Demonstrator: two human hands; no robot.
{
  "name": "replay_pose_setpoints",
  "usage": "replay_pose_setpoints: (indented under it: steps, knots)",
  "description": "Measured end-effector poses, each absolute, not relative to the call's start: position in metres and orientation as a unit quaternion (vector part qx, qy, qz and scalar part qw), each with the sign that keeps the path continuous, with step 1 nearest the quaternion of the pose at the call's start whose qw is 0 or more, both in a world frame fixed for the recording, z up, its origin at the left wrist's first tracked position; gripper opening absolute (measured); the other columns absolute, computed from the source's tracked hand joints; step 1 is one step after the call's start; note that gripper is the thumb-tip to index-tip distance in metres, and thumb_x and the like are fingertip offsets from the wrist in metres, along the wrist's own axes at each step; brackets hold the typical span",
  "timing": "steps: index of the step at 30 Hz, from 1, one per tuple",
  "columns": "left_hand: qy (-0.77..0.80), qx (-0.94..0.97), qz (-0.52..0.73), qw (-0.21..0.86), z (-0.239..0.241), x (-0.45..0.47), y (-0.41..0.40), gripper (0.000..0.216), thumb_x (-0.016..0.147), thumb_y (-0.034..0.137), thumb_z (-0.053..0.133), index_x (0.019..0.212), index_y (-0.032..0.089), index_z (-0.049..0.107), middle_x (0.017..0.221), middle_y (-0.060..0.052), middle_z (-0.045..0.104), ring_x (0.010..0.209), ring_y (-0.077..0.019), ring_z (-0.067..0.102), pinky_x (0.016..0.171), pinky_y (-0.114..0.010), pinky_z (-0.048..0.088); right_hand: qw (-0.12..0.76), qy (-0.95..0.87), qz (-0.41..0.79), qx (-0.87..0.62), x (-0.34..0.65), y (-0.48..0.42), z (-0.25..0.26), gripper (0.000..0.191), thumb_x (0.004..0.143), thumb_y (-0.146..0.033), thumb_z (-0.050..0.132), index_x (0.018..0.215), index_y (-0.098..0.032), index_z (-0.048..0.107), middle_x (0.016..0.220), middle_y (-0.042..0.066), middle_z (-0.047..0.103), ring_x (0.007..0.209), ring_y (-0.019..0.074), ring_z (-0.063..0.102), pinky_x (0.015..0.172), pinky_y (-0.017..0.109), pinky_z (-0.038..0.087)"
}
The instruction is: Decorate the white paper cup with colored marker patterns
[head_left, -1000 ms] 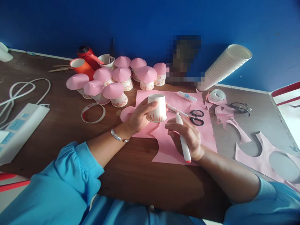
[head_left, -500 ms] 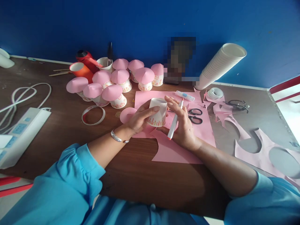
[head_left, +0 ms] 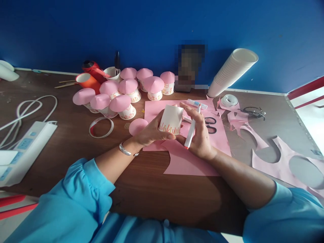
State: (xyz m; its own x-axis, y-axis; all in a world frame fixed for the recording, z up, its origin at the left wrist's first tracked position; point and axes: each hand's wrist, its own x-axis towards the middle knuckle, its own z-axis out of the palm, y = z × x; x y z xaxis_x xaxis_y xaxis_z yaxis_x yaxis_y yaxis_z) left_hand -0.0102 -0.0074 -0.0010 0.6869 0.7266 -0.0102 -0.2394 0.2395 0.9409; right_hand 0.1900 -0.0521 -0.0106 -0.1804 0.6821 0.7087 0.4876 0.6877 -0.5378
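the left hand (head_left: 152,132) wraps its fingers round an upturned white paper cup (head_left: 171,121), tilting its orange-marked wall into view, above the pink paper sheet (head_left: 192,163) midway between the brown wooden table's (head_left: 76,148) front and back edges. the right hand (head_left: 200,139) grips a white marker pen (head_left: 191,131), with its fingertips bracing the cup.

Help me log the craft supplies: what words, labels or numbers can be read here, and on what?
No text can be read.
Blue label on the glue tube: too small to read.
Red print on the tape ring: blurred.
Orange strokes on the paper cup in the left hand: drawing, no letters.
On the marker in the right hand: no legible print.
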Motion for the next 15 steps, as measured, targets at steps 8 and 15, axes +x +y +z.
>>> replay_pose_setpoints:
  steps: [8, 15]
  knots:
    - [0.246, 0.520, 0.314, 0.755, 0.0012, -0.0102, -0.0068, 0.069, 0.068, 0.028, 0.095, 0.128, 0.031, 0.062, 0.119, -0.003, 0.067, 0.114, -0.0277, 0.067, 0.091, -0.039, 0.060, 0.496, -0.766, 0.119, -0.391, 0.1919, -0.0532, -0.0101, 0.079, 0.092, -0.048, 0.078, 0.156, -0.028, 0.035, 0.158, 0.020, 0.052, 0.148, 0.0380, 0.052, 0.113, 0.063, 0.051]
    - [0.249, 0.519, 0.317, 0.754, -0.0026, -0.0096, -0.0059, 0.073, 0.071, 0.027, 0.092, 0.134, 0.027, 0.056, 0.115, -0.006, 0.069, 0.108, -0.0262, 0.070, 0.091, -0.041, 0.060, 0.498, -0.757, 0.157, -0.392, 0.1918, -0.0524, -0.0132, 0.086, 0.090, -0.051, 0.078, 0.160, -0.032, 0.032, 0.164, 0.016, 0.046, 0.150, 0.0385, 0.048, 0.115, 0.065, 0.050]
